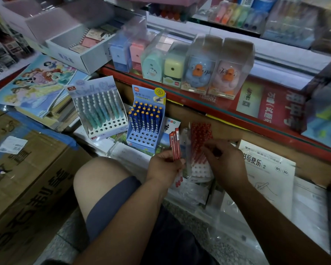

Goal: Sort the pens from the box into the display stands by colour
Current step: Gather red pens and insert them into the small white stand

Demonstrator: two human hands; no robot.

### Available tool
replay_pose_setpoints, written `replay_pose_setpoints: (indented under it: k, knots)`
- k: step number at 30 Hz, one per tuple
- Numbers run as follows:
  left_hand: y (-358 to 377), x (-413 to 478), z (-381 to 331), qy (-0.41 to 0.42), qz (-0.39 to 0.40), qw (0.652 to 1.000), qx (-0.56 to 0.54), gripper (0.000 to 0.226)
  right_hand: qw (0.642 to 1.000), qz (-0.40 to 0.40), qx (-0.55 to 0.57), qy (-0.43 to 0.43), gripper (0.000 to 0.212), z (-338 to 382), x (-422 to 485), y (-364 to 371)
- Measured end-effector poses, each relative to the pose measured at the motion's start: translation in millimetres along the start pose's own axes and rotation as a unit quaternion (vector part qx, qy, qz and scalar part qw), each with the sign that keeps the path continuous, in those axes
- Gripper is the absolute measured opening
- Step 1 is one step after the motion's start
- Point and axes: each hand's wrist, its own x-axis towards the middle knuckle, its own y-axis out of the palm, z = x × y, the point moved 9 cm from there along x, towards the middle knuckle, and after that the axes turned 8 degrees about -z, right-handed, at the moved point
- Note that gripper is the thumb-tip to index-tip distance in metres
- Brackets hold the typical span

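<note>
A person's left hand (164,167) grips a bundle of red pens (175,144) in a closed fist, just right of the blue stand (143,140). The slim, translucent barrels stand upright, with their ends showing below the fingers. The right hand (225,163), further right of the blue stand, reaches into the red stand (200,171) with its fingers curled down among the racked red pens (201,134). Motion blur makes it impossible to tell whether it pinches 1 of them.

All 3 stands are card racks with perforated faces. The blue stand holds rows of dark blue pens (145,115) with orange tips in its upper holes, while its lower holes show dark and open. To its left, the teal stand (107,127) carries teal pens (99,109) along its back rows. The red stand's upper part is packed, and white holes show along its lower edge.

Above the blue stand, a red-edged shelf (218,113) bears 6 pencil sharpeners (180,67) in clear plastic cases — 2 of them duck-shaped. Far left of the blue stand sits a brown cardboard box (27,188) sealed with blue tape. Below the blue stand is a bare knee (99,180), and a plastic-wrapped workbook (268,169) lies well to its right.
</note>
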Motion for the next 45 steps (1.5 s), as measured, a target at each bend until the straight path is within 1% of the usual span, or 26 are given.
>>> replay_pose_setpoints:
  k: [8, 12, 14, 16, 19, 20, 22, 25, 26, 28, 30, 32, 35, 41, 45]
  knots:
    - [2.7, -3.2, -2.6, -0.010, 0.008, 1.000, -0.012, 0.023, 0.997, 0.027, -0.055, -0.048, 0.010, -4.9, -5.7, 21.4]
    - [7.1, -3.7, -1.8, 0.002, 0.021, 1.000, 0.007, 0.022, 0.993, 0.054, -0.089, -0.062, 0.008, -7.0, -12.1, 32.6]
    - [8.7, -3.5, -2.4, 0.010, 0.020, 1.000, 0.003, 0.021, 0.992, 0.058, -0.088, -0.074, 0.006, -4.6, -11.3, 33.2]
    - [10.7, -4.4, -2.6, 0.010, 0.030, 1.000, -0.004, 0.022, 0.996, 0.044, -0.065, -0.051, 0.009, -2.8, -6.1, 26.7]
    - [17.2, -6.9, -4.7, 0.022, 0.072, 0.997, 0.014, 0.024, 0.998, 0.021, 0.039, 0.042, 0.013, 1.1, 4.9, 7.2]
    - [20.7, -8.9, -5.4, 0.026, 0.091, 0.995, 0.017, 0.022, 0.994, 0.024, 0.084, 0.067, 0.012, 4.3, 7.8, 2.9]
    - [27.1, -13.3, -5.7, 0.036, 0.119, 0.992, 0.028, 0.019, 0.984, 0.049, 0.144, 0.090, 0.014, 13.1, 11.9, -1.4]
    - [31.4, -15.9, -4.9, 0.044, 0.131, 0.990, 0.043, 0.019, 0.978, 0.090, 0.163, 0.092, 0.009, 20.6, 14.4, -2.4]
    - [30.7, -15.3, -5.4, 0.050, 0.126, 0.989, 0.051, 0.020, 0.979, 0.088, 0.160, 0.091, 0.007, 19.8, 14.6, -4.3]
    - [24.4, -11.8, -7.9, 0.063, 0.100, 0.991, 0.058, 0.022, 0.981, 0.047, 0.159, 0.100, 0.005, 11.5, 16.1, -13.0]
    - [12.3, -4.7, -7.5, 0.054, 0.053, 0.996, 0.043, 0.020, 0.983, -0.007, 0.147, 0.112, 0.010, -0.8, 16.5, -23.0]
    - [2.6, 1.0, -5.1, 0.035, 0.019, 0.999, 0.021, 0.014, 0.988, -0.028, 0.108, 0.110, 0.014, -9.6, 13.9, -26.6]
    - [0.4, 4.8, -1.8, 0.033, 0.009, 0.999, 0.014, 0.014, 0.994, -0.009, 0.059, 0.088, 0.016, -16.6, 5.5, -18.4]
    - [4.2, 4.8, 4.6, 0.023, 0.017, 1.000, 0.009, 0.021, 0.998, 0.015, 0.025, 0.053, 0.012, -23.9, -7.4, 0.9]
    - [5.7, 4.6, 5.4, 0.015, 0.020, 1.000, 0.007, 0.021, 0.999, 0.014, 0.008, 0.038, 0.013, -26.0, -9.6, 6.1]
